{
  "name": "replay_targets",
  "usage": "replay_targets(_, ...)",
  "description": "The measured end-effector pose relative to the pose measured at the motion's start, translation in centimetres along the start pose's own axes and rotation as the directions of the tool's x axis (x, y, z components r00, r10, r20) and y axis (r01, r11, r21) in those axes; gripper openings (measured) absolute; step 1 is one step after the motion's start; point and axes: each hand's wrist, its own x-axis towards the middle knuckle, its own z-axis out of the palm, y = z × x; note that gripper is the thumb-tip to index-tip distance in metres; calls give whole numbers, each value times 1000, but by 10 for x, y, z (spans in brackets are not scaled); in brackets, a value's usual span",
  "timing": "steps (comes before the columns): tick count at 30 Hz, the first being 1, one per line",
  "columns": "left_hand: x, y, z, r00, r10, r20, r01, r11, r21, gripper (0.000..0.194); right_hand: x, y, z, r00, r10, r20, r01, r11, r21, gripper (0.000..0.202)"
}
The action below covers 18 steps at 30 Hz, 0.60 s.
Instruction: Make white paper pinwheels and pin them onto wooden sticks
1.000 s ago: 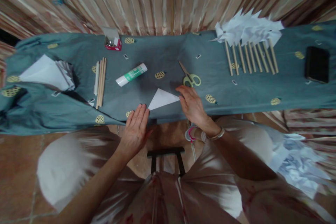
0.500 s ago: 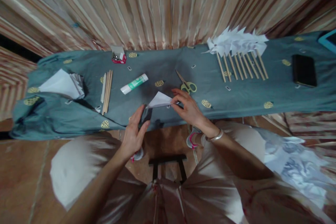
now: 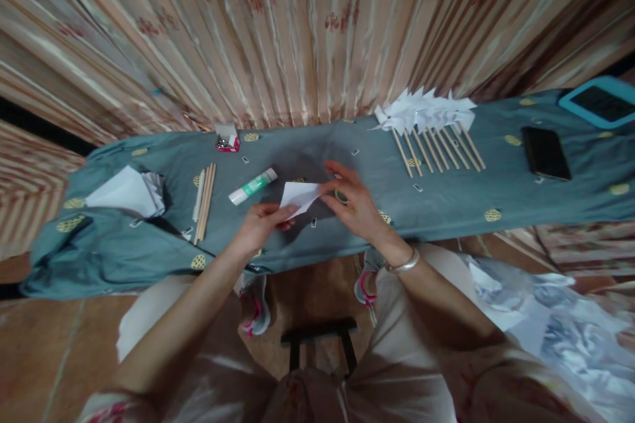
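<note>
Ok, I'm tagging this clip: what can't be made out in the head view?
All in the head view:
Scissors: mostly hidden behind the right hand.
White paper: held parts covered by that hand and the left hand.
Glue stick: label print too small and blurred.
Red box: metal pieces inside too small.
Blue-framed tablet: cut off by right edge.

I can read no text anywhere: lettering on my tube, left of centre, small boxes on the cloth, mid-frame, and red marks on the curtain, top, stay illegible.
</note>
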Motion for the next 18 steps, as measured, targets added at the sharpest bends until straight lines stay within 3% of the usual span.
replay_targets(4,9,-6,3,992,50,-113,-62,993,-104,52,7,9,-13,992,125,-26,-127,976,-177,22)
replay_targets(7,15,-8,-1,969,158,-190,-173,983,-67,45,6,17,-23,949,314,27,-271,855,-442,21)
replay_targets(9,19,-7,-6,942,237,-236,-240,971,17,39,3,21,-26,926,373,61,-265,755,-600,20)
replay_targets(12,21,-2,-13,894,349,-280,-311,935,170,29,-1,23,-24,928,363,87,-192,663,-723,19)
replay_targets(18,22,14,-21,808,506,-303,-378,838,394,24,4,14,-15,910,394,127,-154,605,-781,20)
